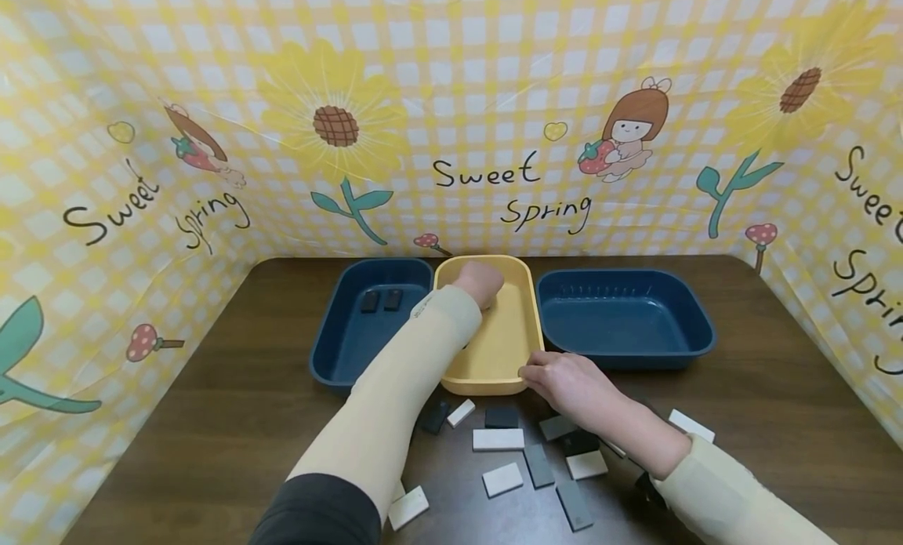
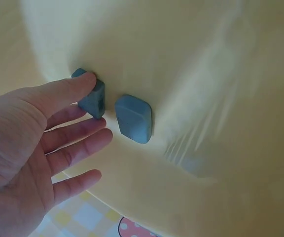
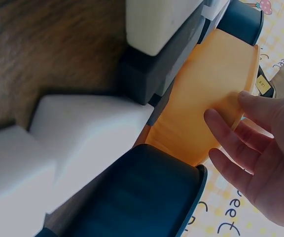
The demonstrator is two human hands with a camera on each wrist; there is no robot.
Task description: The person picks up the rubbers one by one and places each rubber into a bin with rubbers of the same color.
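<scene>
My left hand [image 1: 480,285] reaches into the far end of a yellow tray [image 1: 504,341]. In the left wrist view its thumb and fingers pinch a small grey block [image 2: 98,101], with the other fingers spread. A second grey block [image 2: 134,118] with rounded corners lies beside it on the tray's floor. At the near right corner of the same tray, my right hand [image 1: 570,380] holds the rim. The right wrist view shows that thumb [image 3: 248,101] at the rim and the fingers by the outer wall.
A blue tray [image 1: 346,349] with two dark blocks [image 1: 393,299] stands left of the yellow one. Another blue tray [image 1: 621,325] is on the right. Several white blocks [image 1: 498,440], grey blocks [image 1: 539,465] and black blocks [image 1: 502,417] lie scattered on the brown table [image 1: 176,451] in front.
</scene>
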